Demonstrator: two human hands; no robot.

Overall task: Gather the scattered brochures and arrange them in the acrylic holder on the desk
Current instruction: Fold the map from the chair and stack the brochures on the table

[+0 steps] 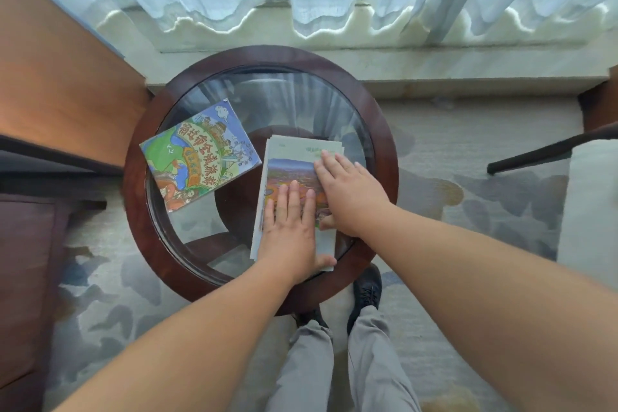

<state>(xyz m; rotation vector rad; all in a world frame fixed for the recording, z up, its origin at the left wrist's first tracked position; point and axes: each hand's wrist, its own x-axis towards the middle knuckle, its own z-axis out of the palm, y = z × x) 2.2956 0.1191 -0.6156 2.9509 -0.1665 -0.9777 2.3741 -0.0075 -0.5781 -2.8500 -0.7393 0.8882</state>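
Two open hands, left hand [291, 231] and right hand [347, 191], pressed flat on the pale paper brochure stack [294, 150], gripping nothing and seemingly squaring it, while the colourful square cartoon-map brochure [200, 157] lay ungathered just left of that stack.

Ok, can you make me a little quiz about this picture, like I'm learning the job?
1. On which side of the stack of brochures does the cartoon brochure lie?
2. True or false: the left hand and the right hand hover above the stack without touching it.
3. The top of the round table is made of: A glass, B cloth, C metal.

Key: 1 the left, apart from it. 2 false, both hands lie flat on the stack. 3 A.
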